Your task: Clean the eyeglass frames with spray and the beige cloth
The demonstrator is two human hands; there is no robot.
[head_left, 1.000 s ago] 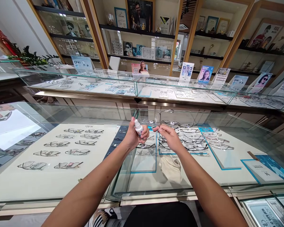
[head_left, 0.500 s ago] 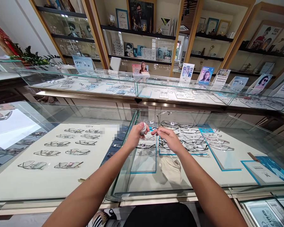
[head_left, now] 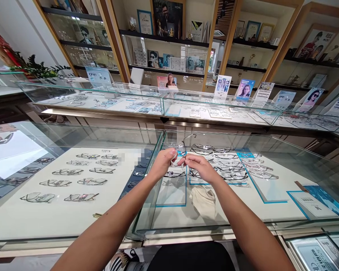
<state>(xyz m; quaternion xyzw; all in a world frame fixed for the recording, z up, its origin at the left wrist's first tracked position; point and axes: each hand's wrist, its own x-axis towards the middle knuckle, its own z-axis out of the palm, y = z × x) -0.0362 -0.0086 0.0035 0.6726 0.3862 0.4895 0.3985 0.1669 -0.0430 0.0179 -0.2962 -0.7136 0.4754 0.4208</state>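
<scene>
- Eyeglasses (head_left: 184, 148) are held upright, nearly edge-on to the camera, above the far part of the right-hand glass display case (head_left: 172, 218), with a temple arm pointed up and to the right.
- The frame is pinched low between the thumb and fingers of the right hand (head_left: 199, 165); a light hold by the rim, clear of the lens, is judged best.
- The left hand (head_left: 164, 161) is raised just to the left, its fingers curled closed; what, if anything, is gripped inside is hidden, and whether the eyeglasses are touched by it cannot be told.
- A slight gap between knuckles and lens is advised, so that nothing is smudged or knocked.
- Steady wrists are called for, as spectacles (head_left: 233, 175) are displayed in rows below and the case could be struck if the pinch slips.
- A cream cloth (head_left: 202, 201) is seen crumpled on the near side, between the forearms; by judgement, a lens is better touched with that than with bare fingertips.
</scene>
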